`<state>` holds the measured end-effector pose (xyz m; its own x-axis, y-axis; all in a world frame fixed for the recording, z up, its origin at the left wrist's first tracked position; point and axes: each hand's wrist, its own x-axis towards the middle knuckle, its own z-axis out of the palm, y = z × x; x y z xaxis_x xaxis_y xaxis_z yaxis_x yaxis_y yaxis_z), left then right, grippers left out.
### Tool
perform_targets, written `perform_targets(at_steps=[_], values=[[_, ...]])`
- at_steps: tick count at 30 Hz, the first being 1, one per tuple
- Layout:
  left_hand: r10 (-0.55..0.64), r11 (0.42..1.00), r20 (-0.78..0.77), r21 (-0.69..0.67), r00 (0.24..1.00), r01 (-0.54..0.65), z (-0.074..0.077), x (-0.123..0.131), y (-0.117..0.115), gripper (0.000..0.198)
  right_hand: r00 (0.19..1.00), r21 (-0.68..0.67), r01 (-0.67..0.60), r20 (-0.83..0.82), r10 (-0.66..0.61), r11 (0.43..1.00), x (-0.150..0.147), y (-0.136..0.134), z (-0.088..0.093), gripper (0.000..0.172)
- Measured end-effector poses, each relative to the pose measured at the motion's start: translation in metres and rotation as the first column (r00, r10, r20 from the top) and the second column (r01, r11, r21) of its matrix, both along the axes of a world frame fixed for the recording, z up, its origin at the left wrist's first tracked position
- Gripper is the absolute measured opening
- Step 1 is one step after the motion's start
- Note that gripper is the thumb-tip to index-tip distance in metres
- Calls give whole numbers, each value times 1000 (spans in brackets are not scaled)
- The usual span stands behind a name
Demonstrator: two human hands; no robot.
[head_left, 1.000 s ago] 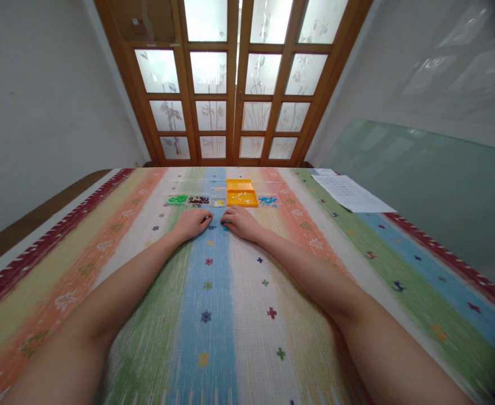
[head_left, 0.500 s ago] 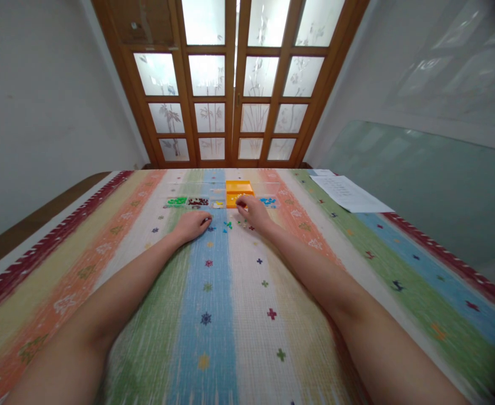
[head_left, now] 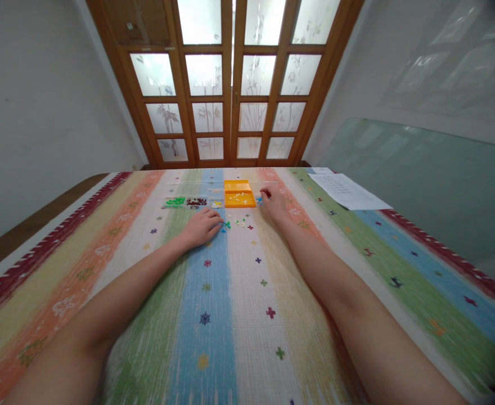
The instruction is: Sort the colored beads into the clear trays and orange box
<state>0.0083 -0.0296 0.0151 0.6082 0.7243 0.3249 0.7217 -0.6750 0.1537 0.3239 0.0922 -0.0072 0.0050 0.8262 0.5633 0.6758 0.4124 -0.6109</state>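
My left hand [head_left: 202,227] lies on the cloth with its fingers stretched out and a little apart. Its fingertips are beside small green pieces [head_left: 228,224] and blue pieces [head_left: 224,230], and may touch them. My right hand [head_left: 273,202] is over the compartment of small blue pieces [head_left: 259,200], mostly covering it. Thumb and fingers there are pinched together; whatever is between them is too small to make out. Between the hands an orange box [head_left: 239,205] stands with its lid tipped back, small white pieces scattered in it.
Clear compartments left of the box hold green pieces [head_left: 175,201], dark brown pieces [head_left: 197,202] and yellow pieces [head_left: 216,204]. A few small pale pieces [head_left: 242,223] lie on the striped tablecloth [head_left: 214,349]. Printed paper [head_left: 349,191] rests at the far right.
My right hand has moved right, from over the orange box to the blue pieces. My left hand has shifted right toward the loose pieces, its fingers stretching out from a curl.
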Motion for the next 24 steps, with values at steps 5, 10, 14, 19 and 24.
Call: perform_targets(at_steps=[5,10,14,19,24], values=[[-117,993,-20,-1,993,117,-5,11,-6,35,994,-15,-68,83,69,998,-17,-8,-4,21],[-123,992,-26,-7,992,123,-8,9,-3,37,980,1,-139,145,137,990,-27,-13,-8,20],[-124,992,-9,-18,992,124,-8,8,-2,38,964,10,-202,181,197,979,-32,-17,-9,20],[-121,992,-6,-39,993,121,-6,8,-2,39,949,35,-252,204,239,967,-35,-20,-8,21],[-156,985,7,-70,988,156,-2,5,-1,37,947,26,-255,207,244,967,-35,-21,-8,21]])
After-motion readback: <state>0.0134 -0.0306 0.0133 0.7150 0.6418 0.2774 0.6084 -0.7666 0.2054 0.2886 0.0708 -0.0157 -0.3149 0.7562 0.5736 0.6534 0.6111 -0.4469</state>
